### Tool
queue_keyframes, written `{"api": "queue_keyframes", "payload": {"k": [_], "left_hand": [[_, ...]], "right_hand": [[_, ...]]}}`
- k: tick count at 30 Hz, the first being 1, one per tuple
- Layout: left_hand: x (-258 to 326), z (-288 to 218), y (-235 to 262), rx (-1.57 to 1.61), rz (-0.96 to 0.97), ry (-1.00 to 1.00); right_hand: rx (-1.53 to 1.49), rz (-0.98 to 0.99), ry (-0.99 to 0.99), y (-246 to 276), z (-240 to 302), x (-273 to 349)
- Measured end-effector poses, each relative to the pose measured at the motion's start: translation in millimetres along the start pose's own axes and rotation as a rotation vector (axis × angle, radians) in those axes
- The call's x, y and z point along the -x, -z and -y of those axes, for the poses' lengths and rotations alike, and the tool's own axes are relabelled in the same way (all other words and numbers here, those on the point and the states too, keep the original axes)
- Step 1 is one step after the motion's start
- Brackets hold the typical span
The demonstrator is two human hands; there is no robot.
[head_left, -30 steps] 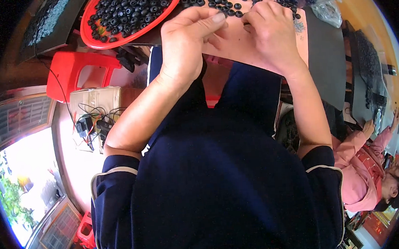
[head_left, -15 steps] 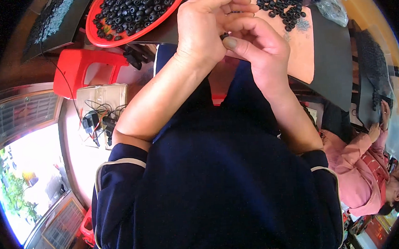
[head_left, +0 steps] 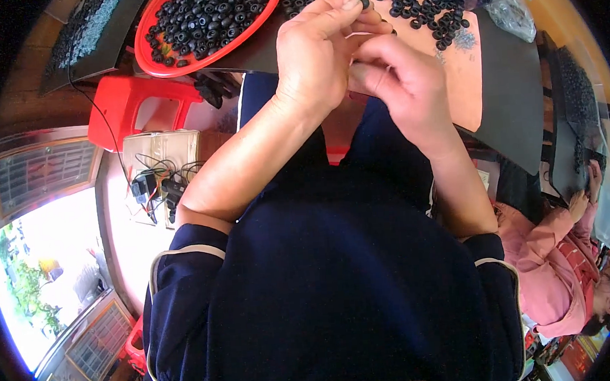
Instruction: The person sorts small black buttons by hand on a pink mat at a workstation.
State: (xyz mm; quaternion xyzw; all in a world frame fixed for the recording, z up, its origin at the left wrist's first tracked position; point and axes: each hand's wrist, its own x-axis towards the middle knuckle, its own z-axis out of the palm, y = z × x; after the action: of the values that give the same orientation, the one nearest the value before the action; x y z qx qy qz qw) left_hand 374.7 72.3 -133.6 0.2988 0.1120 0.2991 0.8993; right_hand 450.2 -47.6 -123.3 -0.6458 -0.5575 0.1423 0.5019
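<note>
My left hand [head_left: 315,59] is raised over the table's near edge, with its thumb and forefinger pinching a small round black part [head_left: 363,3]. Right beside it, my right hand [head_left: 409,78] has its thumb and fingers drawn together against the left palm. Whatever lies between those right fingertips is hidden. Behind the hands, many small black rings [head_left: 416,9] are spread over a tan board [head_left: 466,85]. A red basin [head_left: 143,48] heaped with similar black parts [head_left: 203,20] stands to the left of my left hand.
Small grey bits [head_left: 464,39] and a clear plastic bag [head_left: 513,19] lie on the right side. A red stool [head_left: 111,114] and a box with cables [head_left: 161,146] are at left. At far right, a person in pink [head_left: 551,274] works at another dark table.
The black piece at my right thumb tip has gone from sight as the right fingers moved in against the left palm. My left hand still pinches its part, now slightly lower in view.
</note>
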Motion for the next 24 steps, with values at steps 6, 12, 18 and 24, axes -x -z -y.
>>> {"api": "queue_keyframes", "payload": {"k": [6,12,18,24], "left_hand": [[-11,5,7,-0.154,0.033,-0.137],[-8,-20,17,-0.29,0.011,-0.073],[-6,-20,18,-0.29,-0.014,-0.003],[1,-17,8,-0.312,0.025,-0.016]], "right_hand": [[-0.74,-0.271,-0.246,-1,15,-6],[-0.278,-0.246,0.062,-47,-4,-2],[-0.145,-0.425,0.127,-47,2,-1],[0.259,-0.3,0.188,-37,0,5]]}}
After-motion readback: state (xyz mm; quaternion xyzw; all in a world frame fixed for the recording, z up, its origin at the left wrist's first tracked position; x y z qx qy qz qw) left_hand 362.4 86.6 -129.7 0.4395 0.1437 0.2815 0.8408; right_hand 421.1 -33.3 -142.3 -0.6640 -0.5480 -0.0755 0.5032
